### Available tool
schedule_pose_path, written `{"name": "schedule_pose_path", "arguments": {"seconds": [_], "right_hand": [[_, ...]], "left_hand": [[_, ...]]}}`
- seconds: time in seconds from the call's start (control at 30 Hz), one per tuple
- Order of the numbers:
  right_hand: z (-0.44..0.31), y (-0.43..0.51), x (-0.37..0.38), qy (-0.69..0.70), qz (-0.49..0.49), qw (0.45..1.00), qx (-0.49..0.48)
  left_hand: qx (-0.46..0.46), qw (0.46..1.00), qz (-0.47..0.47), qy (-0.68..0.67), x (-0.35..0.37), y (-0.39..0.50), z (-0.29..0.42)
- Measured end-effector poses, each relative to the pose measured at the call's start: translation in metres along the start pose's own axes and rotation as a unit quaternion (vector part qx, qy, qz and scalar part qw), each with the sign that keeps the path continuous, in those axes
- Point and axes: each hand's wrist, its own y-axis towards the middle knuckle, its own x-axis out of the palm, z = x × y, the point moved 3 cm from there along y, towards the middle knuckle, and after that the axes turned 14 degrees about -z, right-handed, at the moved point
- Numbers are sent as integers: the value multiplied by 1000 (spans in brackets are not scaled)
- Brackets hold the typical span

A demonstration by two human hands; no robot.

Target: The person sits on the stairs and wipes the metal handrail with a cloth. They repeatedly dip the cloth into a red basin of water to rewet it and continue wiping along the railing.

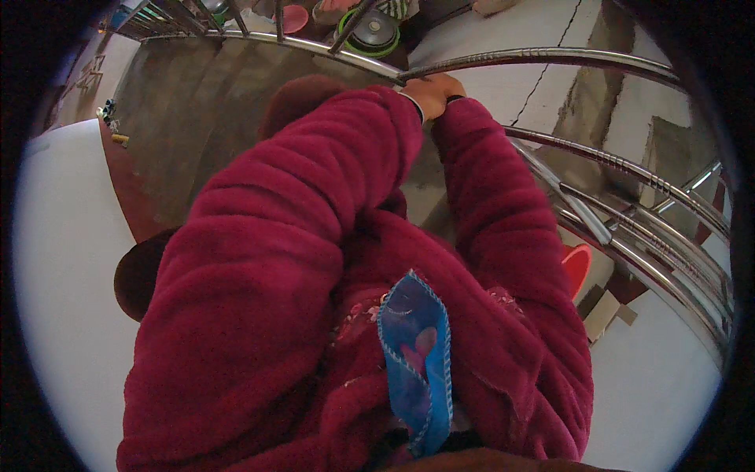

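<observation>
Both my arms, in maroon fleece sleeves, reach up the view and meet at a stainless steel railing (522, 56). My left hand (426, 97) shows its back just past a pale cuff, close against the bend of the rail. My right hand (454, 87) is at its side, touching or overlapping it; only a small part shows beyond a dark cuff. The fingers of both hands are hidden, so whether they hold the rail cannot be told. A blue cloth piece with stitched edges (439, 366) hangs at my chest.
More curved metal rails (619, 162) run down the right side. Beyond the railing are a lidded pot in a green basin (373, 32) and a pink basin (294, 19). A red plastic container (577, 265) and a cardboard piece (601, 312) lie at the right. The concrete floor (177, 106) has stains.
</observation>
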Motion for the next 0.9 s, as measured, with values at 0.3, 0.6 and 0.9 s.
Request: {"name": "schedule_pose_path", "arguments": {"seconds": [0.3, 0.6, 0.9], "right_hand": [[-29, -150, -37, -156, 7, 968, 195], [-10, -70, -18, -81, -3, 996, 43], [27, 26, 18, -55, -29, 998, 7]], "left_hand": [[155, 972, -177, -11, -31, -33, 52], [158, 976, -87, 119, 11, 1, 16], [-62, 995, 3, -84, 17, 21, -9]]}}
